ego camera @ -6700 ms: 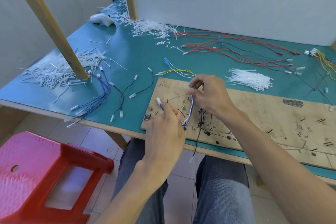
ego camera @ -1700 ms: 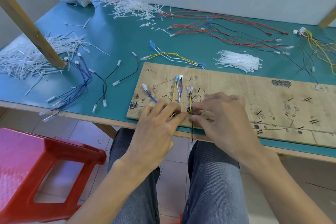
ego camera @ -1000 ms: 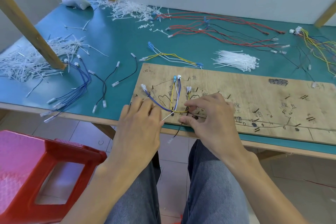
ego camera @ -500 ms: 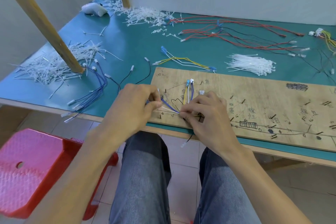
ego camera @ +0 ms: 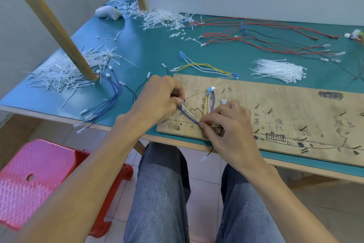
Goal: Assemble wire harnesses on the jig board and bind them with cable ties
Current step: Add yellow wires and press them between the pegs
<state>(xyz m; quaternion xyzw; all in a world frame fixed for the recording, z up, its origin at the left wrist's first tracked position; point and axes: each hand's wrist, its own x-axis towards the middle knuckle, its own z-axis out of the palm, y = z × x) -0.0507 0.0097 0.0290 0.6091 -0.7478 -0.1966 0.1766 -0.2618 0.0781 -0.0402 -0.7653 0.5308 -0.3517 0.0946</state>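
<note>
Plywood is the work surface: the jig board (ego camera: pixel 275 108) lies along the near edge of the teal table (ego camera: pixel 153 49), in the centre and right of the head view. The harness sits at the board's left end.

The left hand (ego camera: pixel 157 102) is curled, its thumb and fingertips pinching the far end of the blue and white wires (ego camera: pixel 188 114) beside a peg. Its fingers cover the wire end, so I cannot tell whether it grips a connector or bare wire. The right hand (ego camera: pixel 228 124) is also curled, pinching the point at the board's lower edge where those wires meet the yellow and blue branch (ego camera: pixel 209 98). That branch runs up the board to small connectors.

In my judgement this is routing, not yet binding. It goes best if the right hand's pinch stays fixed at the junction while the left draws its branch taut and seats it against the peg. All strands then lie flat and parallel before a tie goes on.

A black wire (ego camera: pixel 209 152) hangs off the board's edge under the right hand. It probably needs gathering in, or a tie could miss it.

The bundle of white cable ties (ego camera: pixel 279 70) lies just beyond the board at centre right, so reaching for one means freeing a hand.

A spare yellow and white harness (ego camera: pixel 204 67) touches the board's far edge. Red wires (ego camera: pixel 256 33) sprawl across the upper right and blue wires (ego camera: pixel 112 95) trail at centre left. Tie offcuts (ego camera: pixel 65 73) are heaped round a wooden post (ego camera: pixel 51 24), and a red stool (ego camera: pixel 39 179) stands at lower left. None of these blocks the hands.
</note>
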